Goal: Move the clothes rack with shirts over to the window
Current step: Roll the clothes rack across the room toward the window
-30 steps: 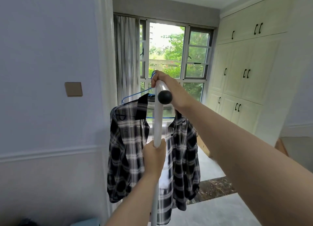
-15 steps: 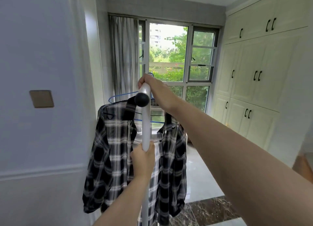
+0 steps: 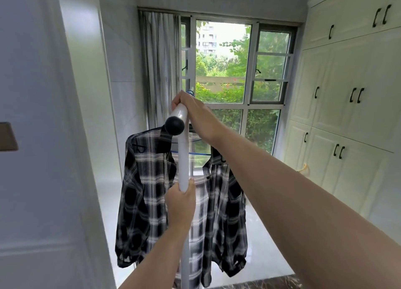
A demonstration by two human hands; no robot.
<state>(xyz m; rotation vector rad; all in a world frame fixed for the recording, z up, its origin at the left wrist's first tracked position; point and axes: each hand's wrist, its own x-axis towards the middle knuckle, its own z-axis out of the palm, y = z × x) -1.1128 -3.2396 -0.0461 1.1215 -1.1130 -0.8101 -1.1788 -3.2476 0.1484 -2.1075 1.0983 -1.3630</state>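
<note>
Standing centre frame, item one: clothes rack [image 3: 183, 158] — white upright pole with a black ball cap [image 3: 175, 125] on the end of its top bar, base out of view below. It sits in the doorway passage, the window [image 3: 225, 72] ahead at 12 o'clock and not yet reached.

Load: plaid shirts [image 3: 149, 191], black and white, on a blue hanger [image 3: 191, 91], draped either side of the pole.

Holds: left hand [image 3: 181, 204] with fingers wrapped around the upright; right hand [image 3: 193, 111] with fingers closed over the top bar just behind the cap.

Surroundings: white door frame [image 3: 86, 137] at 9 o'clock, close to the left shirt's sleeve; grey curtain [image 3: 160, 72] at 11 o'clock; cupboard doors [image 3: 347, 93] at 3 o'clock; glossy floor [image 3: 267, 245] beyond a dark stone threshold [image 3: 260, 283] at 6 o'clock.

Hazards, judged:
- Sleeve could snag on the frame, dragging the hanger along or off the bar.
- Unseen base may catch the threshold — top-heavy rack would tip forward.
- Swinging shirts could slide if the bar tilts.
- Near the window, bar or hanger could tangle in the curtain.
</note>
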